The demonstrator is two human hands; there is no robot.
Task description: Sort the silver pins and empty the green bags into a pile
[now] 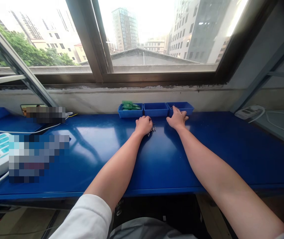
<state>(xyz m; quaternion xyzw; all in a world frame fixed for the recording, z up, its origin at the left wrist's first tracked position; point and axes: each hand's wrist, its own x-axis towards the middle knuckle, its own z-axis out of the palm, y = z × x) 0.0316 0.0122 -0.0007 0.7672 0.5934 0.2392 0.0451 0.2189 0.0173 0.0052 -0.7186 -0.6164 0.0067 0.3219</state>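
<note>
Head view: both bare hands reached forward over the blue tabletop (82,172), toward the row of three blue bins.
The left hand (144,125) lay low in front of the bins, its arm slanting in from the lower left, knuckles up and fingers curled under; whether it gripped anything could not be told. The small metal pieces (153,129) sat in a loose cluster on the tabletop, just beside that hand. The right hand (177,118) was at the right bin (190,108), its arm stretched long from the lower right, thumb spread wide from the fingers, which reached over the bin's near edge; whether the fingertips held anything could not be told. Green packets (131,105) filled the left bin (130,114).
</note>
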